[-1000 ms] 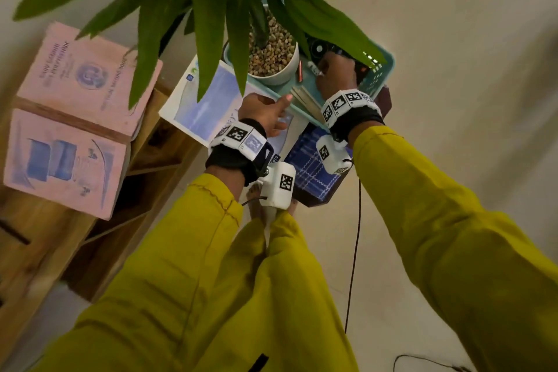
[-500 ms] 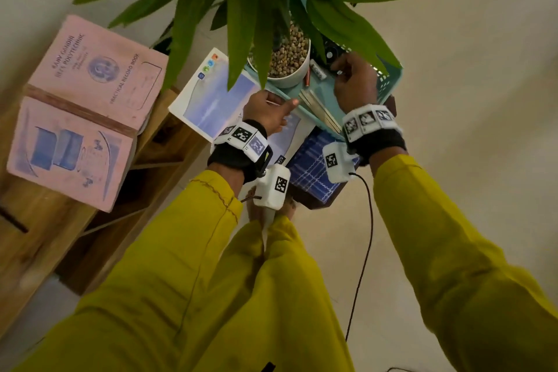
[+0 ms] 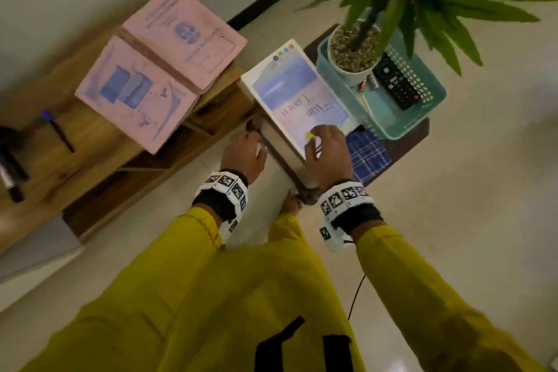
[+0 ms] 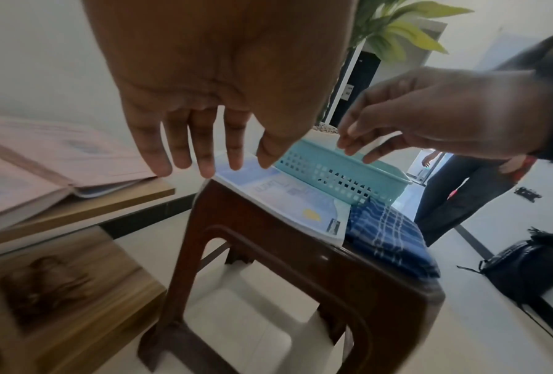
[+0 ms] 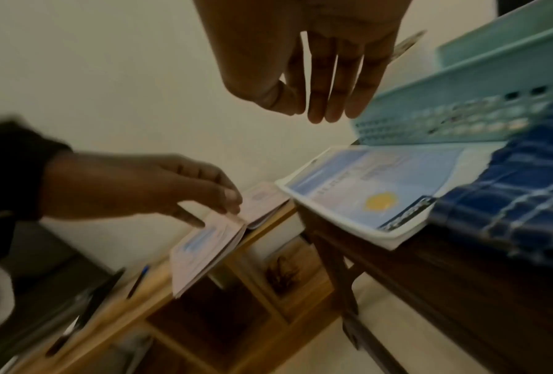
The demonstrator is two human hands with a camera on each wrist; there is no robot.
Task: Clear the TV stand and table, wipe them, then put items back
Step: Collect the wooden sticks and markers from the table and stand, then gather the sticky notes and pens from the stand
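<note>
A teal basket (image 3: 422, 118) stands on the small dark table (image 3: 404, 142) and holds a potted plant (image 3: 353, 69) and a black remote (image 3: 395, 81). Beside it lie a white-and-blue book (image 3: 296, 93) and a folded blue checked cloth (image 3: 368, 154). My left hand (image 3: 250, 142) hovers open at the table's near left corner, fingers straight in the left wrist view (image 4: 204, 157). Open too, my right hand (image 3: 323, 142) hangs over the book's near end with relaxed fingers (image 5: 319, 108). Neither hand holds anything.
The wooden TV stand (image 3: 90, 154) on the left carries two pink books (image 3: 160, 69) and a pen (image 3: 59, 130). Plant leaves spread over the basket. A black bag (image 4: 531, 265) lies on the floor beyond the table, where another person (image 4: 460, 189) stands.
Both hands gripped the basket with the plant in it. Now it stands on the table and the hands have let go, drawing back to the table's near edge.
</note>
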